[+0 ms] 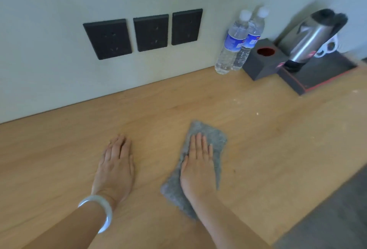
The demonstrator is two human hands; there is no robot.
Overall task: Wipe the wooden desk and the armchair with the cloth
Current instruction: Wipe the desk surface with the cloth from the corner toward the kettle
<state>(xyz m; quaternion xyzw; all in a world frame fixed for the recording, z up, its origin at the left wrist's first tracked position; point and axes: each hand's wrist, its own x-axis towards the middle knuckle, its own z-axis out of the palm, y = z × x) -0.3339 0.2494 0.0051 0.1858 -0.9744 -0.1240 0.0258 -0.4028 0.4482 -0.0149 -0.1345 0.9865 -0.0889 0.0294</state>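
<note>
The desk-wiping step looks underway: the right hand [198, 161] presses flat, fingers spread, on the grey cloth [210, 139] lying mid-desk [258, 139], the left hand [117, 161] rests open beside it, and the next stroke likely heads toward the crumbs [257, 113] near the tray [317, 76].

A pale grey-green wall [59, 80] rises directly behind the surface, carrying 3 black socket plates [151, 32] side by side. Soft, even light falls across it. Dark grey floor [333, 215] shows at the lower right corner.
</note>
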